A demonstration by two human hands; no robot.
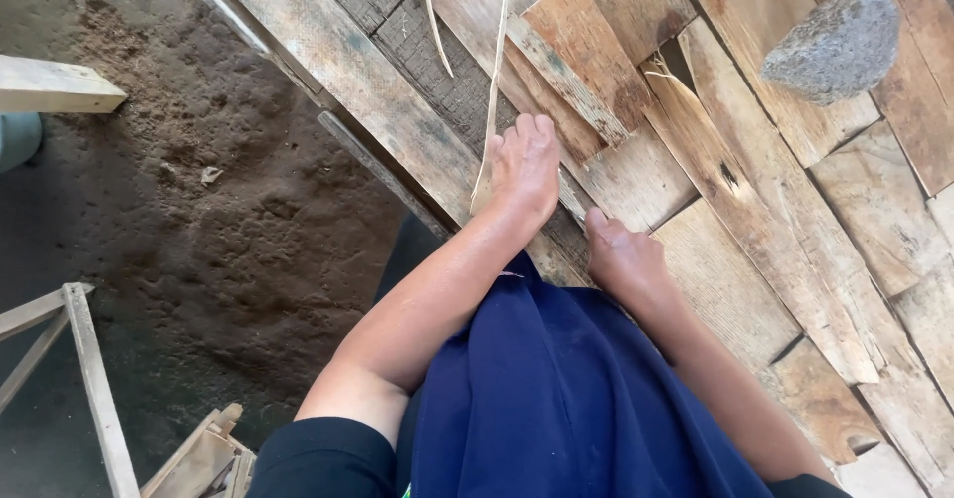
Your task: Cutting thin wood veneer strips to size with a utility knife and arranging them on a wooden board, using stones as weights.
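My left hand [525,165] lies flat, fingers together, pressing the near end of a long thin pale strip [494,81] against the rough wooden planks [696,289]. The strip runs away from me toward the top of the view. My right hand [623,256] rests beside it on the planks with the fingers curled under and the thumb pointing up; whether it holds anything is hidden. A dark blue cloth [566,399] covers my lap just below both hands.
A grey rock [840,41] sits on the planks at the far right. A second thin strip [434,21] lies farther up. Bare brown dirt [199,210] is on the left, with wooden frame pieces [89,379] at lower left and a plank end [55,85] at the left edge.
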